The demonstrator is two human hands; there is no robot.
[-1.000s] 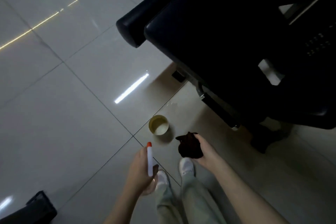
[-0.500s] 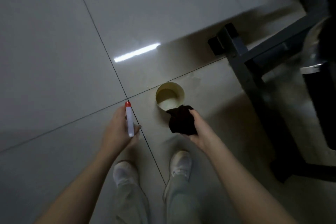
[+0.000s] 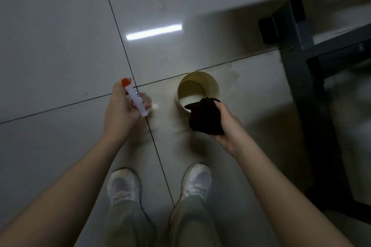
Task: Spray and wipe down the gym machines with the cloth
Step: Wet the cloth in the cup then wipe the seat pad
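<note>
I look straight down at the tiled floor. My left hand (image 3: 122, 110) grips a small clear spray bottle (image 3: 135, 98) with a white head and an orange nozzle tip, held above the floor left of centre. My right hand (image 3: 225, 124) holds a bunched dark cloth (image 3: 204, 115) just over the near edge of a cream round container (image 3: 197, 86) standing on the floor. The dark metal base frame of a gym machine (image 3: 301, 70) runs along the right side; its seat and pads are out of view.
My two feet in white shoes (image 3: 124, 184) stand on the tiles below my hands. A wet patch (image 3: 232, 74) lies on the floor beside the container. A ceiling light reflects on the glossy tile (image 3: 154, 32). Open floor stretches to the left.
My view has tipped further down and nearer the floor; the machine's black pads have left the frame. Both hands kept their hold, and the cloth now overlaps the container's near rim.
</note>
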